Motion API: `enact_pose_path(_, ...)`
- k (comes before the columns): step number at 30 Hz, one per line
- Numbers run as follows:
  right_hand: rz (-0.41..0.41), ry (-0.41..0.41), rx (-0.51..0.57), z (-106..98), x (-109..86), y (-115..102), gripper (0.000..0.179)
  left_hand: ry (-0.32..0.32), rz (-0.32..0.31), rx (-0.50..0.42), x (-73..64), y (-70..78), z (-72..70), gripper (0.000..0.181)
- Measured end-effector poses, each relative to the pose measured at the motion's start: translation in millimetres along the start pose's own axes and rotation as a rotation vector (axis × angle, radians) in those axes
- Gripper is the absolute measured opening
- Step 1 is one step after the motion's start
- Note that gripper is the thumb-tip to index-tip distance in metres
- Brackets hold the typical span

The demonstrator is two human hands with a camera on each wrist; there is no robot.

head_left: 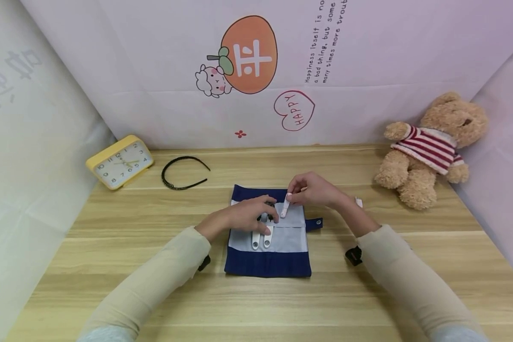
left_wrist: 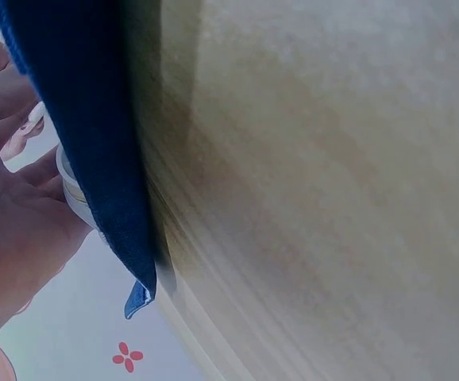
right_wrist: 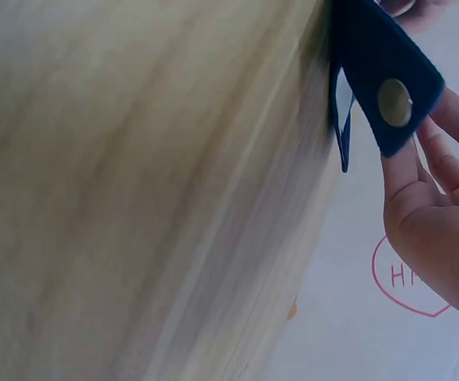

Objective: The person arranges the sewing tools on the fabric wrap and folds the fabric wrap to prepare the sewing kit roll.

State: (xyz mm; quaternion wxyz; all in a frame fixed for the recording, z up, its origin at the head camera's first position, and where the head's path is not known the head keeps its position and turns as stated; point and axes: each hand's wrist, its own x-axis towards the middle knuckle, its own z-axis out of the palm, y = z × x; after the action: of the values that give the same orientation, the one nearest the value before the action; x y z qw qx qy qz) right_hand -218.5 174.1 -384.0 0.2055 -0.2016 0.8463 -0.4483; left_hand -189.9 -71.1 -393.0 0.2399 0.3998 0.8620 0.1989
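A navy fabric pouch (head_left: 268, 264) with a pale grey lining lies unfolded on the table, its snap strap (head_left: 314, 224) sticking out to the right. My right hand (head_left: 312, 190) pinches a small slim white piece with pinkish specks (head_left: 285, 205) over the upper right part of the lining. Over the pouch's left part, my left hand (head_left: 250, 213) has its fingers spread and slightly bent. Beneath it, two white handles with round metal rivets (head_left: 255, 241) show on the lining. Something dark is partly hidden behind those fingers, and its kind cannot be made out.
A yellow alarm clock (head_left: 120, 162) and a black headband (head_left: 171, 183) are at the back left. At the back right sits a teddy bear (head_left: 427, 147) in a striped shirt. A small black object (head_left: 354, 255) lies beside the right forearm on the wooden table (head_left: 256, 308).
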Motion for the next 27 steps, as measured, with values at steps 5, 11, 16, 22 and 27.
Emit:
enact_pose_path(5,0.002,-0.038,-0.010,6.0,2.4,-0.7,0.008,0.004,0.004,-0.006,-0.3,0.2,0.1,0.028)
enact_pose_path(11,0.008,-0.094,0.014,8.8,3.5,-3.6,0.009,0.004,0.009,-0.006,-0.6,-0.3,0.2,0.027)
enact_pose_path(16,0.026,-0.127,0.007,10.0,5.4,-2.2,0.008,0.002,0.000,-0.016,-0.8,0.0,-0.3,0.027)
enact_pose_path(22,0.043,-0.168,-0.008,12.6,6.8,-1.6,0.007,-0.004,-0.003,-0.017,0.2,-0.1,-0.1,0.027)
enact_pose_path(27,0.026,-0.193,-0.069,14.9,8.6,-3.0,0.005,-0.001,-0.008,-0.011,0.8,0.4,0.0,0.026)
